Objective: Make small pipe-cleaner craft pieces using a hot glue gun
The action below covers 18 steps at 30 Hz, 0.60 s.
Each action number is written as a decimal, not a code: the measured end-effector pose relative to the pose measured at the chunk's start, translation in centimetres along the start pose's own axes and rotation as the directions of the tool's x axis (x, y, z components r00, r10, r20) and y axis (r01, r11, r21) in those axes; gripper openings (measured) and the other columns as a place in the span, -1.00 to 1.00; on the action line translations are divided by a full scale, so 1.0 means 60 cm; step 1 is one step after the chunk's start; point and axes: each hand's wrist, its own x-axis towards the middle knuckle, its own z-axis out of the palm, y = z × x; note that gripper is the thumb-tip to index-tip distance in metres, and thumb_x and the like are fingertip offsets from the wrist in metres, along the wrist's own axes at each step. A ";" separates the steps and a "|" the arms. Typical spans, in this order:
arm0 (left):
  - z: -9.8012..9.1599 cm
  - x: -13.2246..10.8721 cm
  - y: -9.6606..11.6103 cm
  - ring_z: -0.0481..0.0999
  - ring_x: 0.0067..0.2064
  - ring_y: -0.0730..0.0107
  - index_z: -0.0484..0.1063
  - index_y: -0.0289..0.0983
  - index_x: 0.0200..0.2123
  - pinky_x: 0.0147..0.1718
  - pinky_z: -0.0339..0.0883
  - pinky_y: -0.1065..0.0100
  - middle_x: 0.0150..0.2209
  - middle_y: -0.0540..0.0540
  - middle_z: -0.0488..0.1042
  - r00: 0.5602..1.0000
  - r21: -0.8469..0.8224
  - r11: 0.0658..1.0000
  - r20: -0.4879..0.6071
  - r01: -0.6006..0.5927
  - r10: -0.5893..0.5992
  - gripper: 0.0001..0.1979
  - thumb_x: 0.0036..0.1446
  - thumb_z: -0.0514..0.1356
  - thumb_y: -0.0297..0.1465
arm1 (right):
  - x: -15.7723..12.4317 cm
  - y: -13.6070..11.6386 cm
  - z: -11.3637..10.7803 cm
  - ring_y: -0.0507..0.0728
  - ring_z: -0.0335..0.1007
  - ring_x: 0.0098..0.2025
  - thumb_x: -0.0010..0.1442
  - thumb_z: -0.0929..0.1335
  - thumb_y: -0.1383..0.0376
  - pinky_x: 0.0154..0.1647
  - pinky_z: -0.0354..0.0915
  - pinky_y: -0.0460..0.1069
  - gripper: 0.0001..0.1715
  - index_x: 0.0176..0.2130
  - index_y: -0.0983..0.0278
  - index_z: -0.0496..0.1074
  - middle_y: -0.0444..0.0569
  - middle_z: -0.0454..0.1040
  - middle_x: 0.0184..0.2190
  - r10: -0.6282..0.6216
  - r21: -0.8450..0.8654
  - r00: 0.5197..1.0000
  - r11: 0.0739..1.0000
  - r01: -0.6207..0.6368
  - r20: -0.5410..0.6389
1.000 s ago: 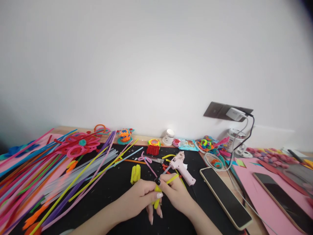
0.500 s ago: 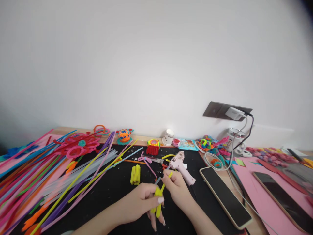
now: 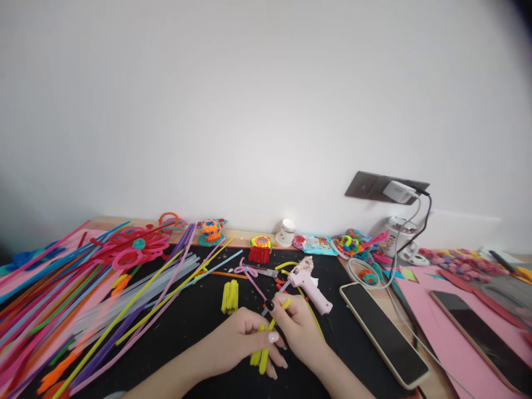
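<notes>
My left hand [image 3: 236,341] is closed around a folded yellow pipe cleaner [image 3: 260,357], its loops sticking out below the thumb. Pinched between the thumb and fingers of my right hand [image 3: 297,324] is the upper part of the same yellow strand, close against the left fingers. A finished bundle of folded yellow pipe cleaner [image 3: 230,297] lies on the black mat [image 3: 183,332], just beyond my left hand. Behind my right hand rests a pale pink glue gun [image 3: 310,285] with a clear glue stick in it. A pink pipe cleaner with a bow [image 3: 249,270] lies nearby.
Many long coloured pipe cleaners [image 3: 62,299] spread across the left side. At the back stand a paper cup [image 3: 286,233] and small woven pieces [image 3: 211,231]. To the right lie a phone [image 3: 382,332], a white cable [image 3: 399,310], pink sheets [image 3: 440,332] and a second phone [image 3: 484,341].
The folded yellow pipe cleaner has shifted slightly left and turned in my left hand. My right hand has moved a little closer to the left, and a yellow strand now shows beyond the right wrist.
</notes>
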 end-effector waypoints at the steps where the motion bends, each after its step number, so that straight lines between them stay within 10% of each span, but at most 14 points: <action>1: 0.000 0.000 0.001 0.59 -0.48 0.37 0.51 -0.40 -0.40 -0.43 0.35 0.43 -0.39 -0.23 0.63 1.000 0.004 1.000 -0.003 0.000 0.000 -0.71 0.12 0.20 -0.25 | 0.000 -0.001 0.001 -0.05 -0.10 -0.64 0.23 0.21 0.16 -0.61 -0.11 -0.10 -0.54 -0.63 0.23 0.05 -0.28 0.02 -0.73 -0.014 -0.024 1.000 1.000 0.013 -0.010; 10: -0.004 0.000 0.000 0.60 -0.43 0.26 0.54 -0.41 -0.43 -0.35 0.42 0.31 -0.42 -0.25 0.63 0.995 0.042 0.996 -0.043 -0.085 0.087 -0.68 0.12 0.20 -0.24 | 0.003 0.001 -0.004 -0.02 -0.08 -0.59 0.22 0.21 0.17 -0.57 -0.09 -0.08 -0.58 -0.61 0.23 0.08 -0.26 0.03 -0.67 -0.031 -0.025 0.998 0.999 0.030 -0.050; 18: -0.006 0.005 0.018 0.57 -0.39 0.27 0.54 -0.37 -0.37 -0.32 0.39 0.30 -0.42 -0.16 0.61 0.926 0.110 0.970 -0.292 -0.218 0.241 -0.64 0.15 0.14 -0.18 | 0.001 0.003 -0.007 -0.01 -0.05 -0.58 0.24 0.20 0.22 -0.56 -0.08 -0.08 -0.58 -0.61 0.23 0.05 -0.24 0.04 -0.66 -0.080 -0.109 0.986 0.992 0.064 -0.147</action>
